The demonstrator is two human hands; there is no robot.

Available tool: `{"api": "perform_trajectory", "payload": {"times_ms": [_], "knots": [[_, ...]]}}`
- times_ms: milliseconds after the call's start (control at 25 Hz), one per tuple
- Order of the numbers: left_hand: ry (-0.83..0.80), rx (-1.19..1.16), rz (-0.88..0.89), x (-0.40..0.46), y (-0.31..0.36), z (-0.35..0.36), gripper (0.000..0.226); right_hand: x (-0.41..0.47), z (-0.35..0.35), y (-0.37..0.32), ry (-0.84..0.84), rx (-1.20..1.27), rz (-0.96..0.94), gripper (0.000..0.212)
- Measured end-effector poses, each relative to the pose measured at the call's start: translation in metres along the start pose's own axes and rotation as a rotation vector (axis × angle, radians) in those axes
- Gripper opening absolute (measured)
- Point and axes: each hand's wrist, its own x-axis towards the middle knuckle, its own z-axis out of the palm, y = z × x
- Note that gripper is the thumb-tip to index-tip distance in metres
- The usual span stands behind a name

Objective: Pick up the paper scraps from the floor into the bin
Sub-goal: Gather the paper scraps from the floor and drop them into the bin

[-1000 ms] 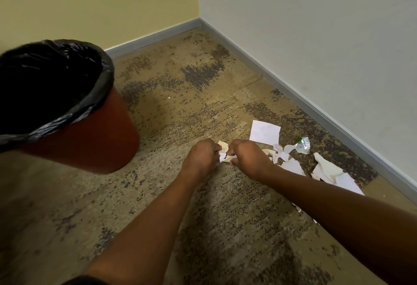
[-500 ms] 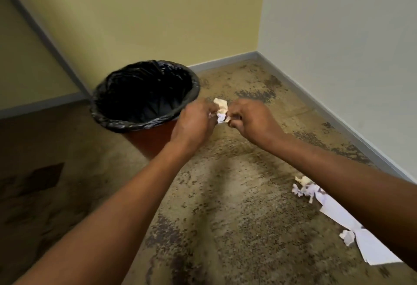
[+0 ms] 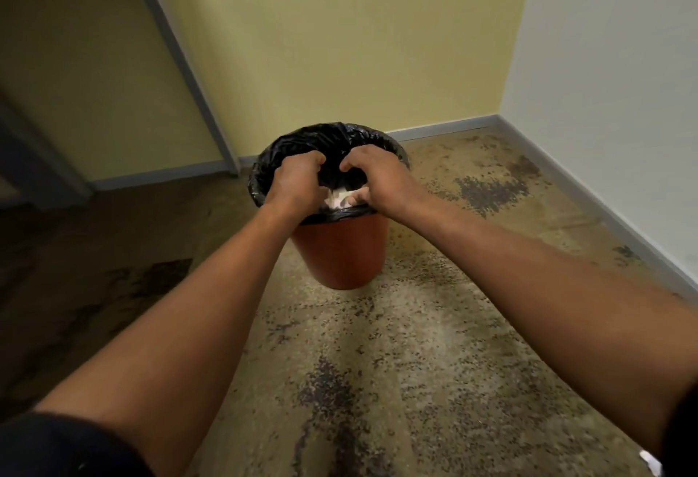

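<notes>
No readable writing, brand or label anywhere in view.

Both hands sit over the mouth of the bin (image 3: 342, 253), a round, tapered tub of smooth orange-red plastic, upright on the floor (image 3: 434, 344). A crinkly, glossy black liner (image 3: 302, 140) is folded over its rim.

Left hand (image 3: 296, 183): back of hand up, fingers curled downward into the opening; cannot tell whether it holds anything, palm side hidden.

Right hand (image 3: 377, 176): just beside the left, not touching, fingers bent and spread downward, thumb low near the front rim. Cannot tell if it grips anything.

Paper scraps (image 3: 340, 199): white, crumpled, irregular bits, seen in the gap below and between the two hands, inside the liner near the front rim, by the right thumb. Contact with the thumb unclear.

One more white scrap corner (image 3: 650, 462) lies on the floor far behind the right hand, by the right upper arm at the frame's bottom edge.

Floor is matte, beige, speckled with dark worn patches. Yellow wall (image 3: 359, 42) beyond the hands, pale wall (image 3: 623, 61) to the right of the right hand, grey skirting (image 3: 445, 132) along both.
</notes>
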Motion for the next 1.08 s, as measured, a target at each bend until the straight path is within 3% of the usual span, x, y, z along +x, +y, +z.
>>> {"api": "perform_trajectory", "payload": {"times_ms": [80, 240, 360, 480, 600, 840, 1080], "knots": [[-0.017, 0.019, -0.007, 0.000, -0.001, -0.001, 0.061, -0.005, -0.004, 0.003, 0.030, 0.024, 0.014, 0.055], [0.044, 0.003, 0.080, -0.010, 0.019, 0.004, 0.045, -0.024, -0.023, 0.019, 0.132, 0.064, 0.003, 0.045], [0.108, -0.009, 0.266, -0.024, 0.051, 0.016, 0.032, -0.053, -0.043, 0.044, 0.149, 0.014, 0.014, 0.040], [0.069, -0.076, 0.448, -0.038, 0.088, 0.047, 0.027, -0.103, -0.064, 0.090, 0.113, -0.035, 0.104, 0.040], [-0.078, -0.091, 0.540, -0.050, 0.118, 0.096, 0.032, -0.163, -0.082, 0.151, 0.026, -0.101, 0.274, 0.046], [-0.525, 0.030, 0.600, -0.081, 0.177, 0.211, 0.062, -0.286, -0.085, 0.241, -0.238, -0.213, 0.715, 0.055], [-0.748, 0.098, 0.681, -0.127, 0.234, 0.294, 0.085, -0.340, -0.067, 0.278, -0.412, -0.324, 0.829, 0.086]]}}
